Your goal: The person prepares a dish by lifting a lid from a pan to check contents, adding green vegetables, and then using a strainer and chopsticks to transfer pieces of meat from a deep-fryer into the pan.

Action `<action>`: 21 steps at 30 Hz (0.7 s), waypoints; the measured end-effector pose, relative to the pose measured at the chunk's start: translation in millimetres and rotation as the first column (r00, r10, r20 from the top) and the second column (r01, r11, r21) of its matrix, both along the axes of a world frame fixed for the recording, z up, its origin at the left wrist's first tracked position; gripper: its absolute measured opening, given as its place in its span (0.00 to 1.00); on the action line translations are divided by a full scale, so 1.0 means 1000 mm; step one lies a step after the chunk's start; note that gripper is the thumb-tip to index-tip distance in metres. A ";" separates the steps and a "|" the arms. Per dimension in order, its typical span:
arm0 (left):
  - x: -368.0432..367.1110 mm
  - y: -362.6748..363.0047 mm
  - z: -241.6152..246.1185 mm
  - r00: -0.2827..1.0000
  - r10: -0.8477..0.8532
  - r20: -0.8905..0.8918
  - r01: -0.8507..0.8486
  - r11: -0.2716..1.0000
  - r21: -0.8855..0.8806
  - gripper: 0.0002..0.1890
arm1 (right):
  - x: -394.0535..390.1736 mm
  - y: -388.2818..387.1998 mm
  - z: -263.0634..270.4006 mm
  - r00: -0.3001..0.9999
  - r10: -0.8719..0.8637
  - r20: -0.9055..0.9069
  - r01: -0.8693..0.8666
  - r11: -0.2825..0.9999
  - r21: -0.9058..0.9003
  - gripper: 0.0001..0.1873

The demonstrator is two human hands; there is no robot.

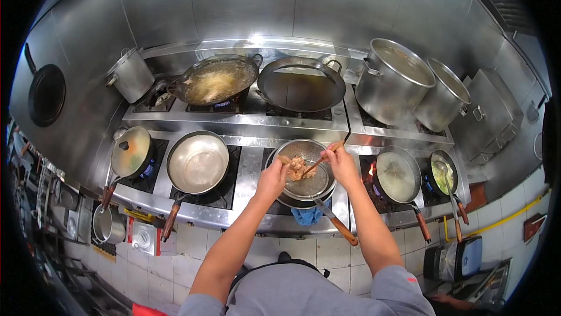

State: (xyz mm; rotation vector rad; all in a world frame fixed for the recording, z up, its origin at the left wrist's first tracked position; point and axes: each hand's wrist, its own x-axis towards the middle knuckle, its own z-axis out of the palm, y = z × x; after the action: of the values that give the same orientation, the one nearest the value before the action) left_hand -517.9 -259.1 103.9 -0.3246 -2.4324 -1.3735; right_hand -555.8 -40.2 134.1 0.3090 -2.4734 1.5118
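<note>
My right hand (342, 165) grips a thin brown wooden utensil (314, 166), perhaps chopsticks. Its lower end touches pale pinkish-brown pieces of food (298, 168), probably meat. My left hand (272, 180) is at the left of these pieces with its fingertips drawn together; whether they pinch something is unclear. The food lies in a round metal mesh strainer (312, 184), whose wooden handle (342, 230) points toward me. Beneath it sits a perforated metal colander (302, 146), over another vessel mostly hidden. A blue cloth (307, 216) hangs below at the stove's front edge.
Flames burn beside a pan of cloudy liquid (396, 176) on the right. A smaller pan (442, 173) holds green food and a ladle. Left stand a wide pan (198, 186) and a lidded pan (130, 151). Behind are bubbling oil in a wok (219, 81), another wok (302, 92) and stockpots (385, 97).
</note>
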 end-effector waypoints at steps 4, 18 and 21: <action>0.007 -0.009 0.000 0.999 0.024 -0.034 -0.022 0.998 0.066 0.06 | 0.017 -0.003 0.042 0.999 0.032 -0.040 -0.034 0.997 -0.069 0.06; -0.004 -0.015 0.022 0.992 0.122 -0.003 -0.122 0.989 0.081 0.06 | -0.004 -0.020 -0.003 0.994 0.093 -0.061 -0.084 0.986 0.141 0.09; -0.009 -0.011 0.007 0.988 0.119 -0.097 -0.111 0.990 0.085 0.06 | 0.001 -0.019 -0.001 0.990 0.127 -0.059 -0.116 0.979 0.167 0.09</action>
State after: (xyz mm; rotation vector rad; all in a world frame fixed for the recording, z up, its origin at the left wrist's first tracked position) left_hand -527.1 -270.4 111.1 -0.2250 -2.2699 -1.3655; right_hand -555.0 -58.8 133.4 0.5418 -2.5694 1.3184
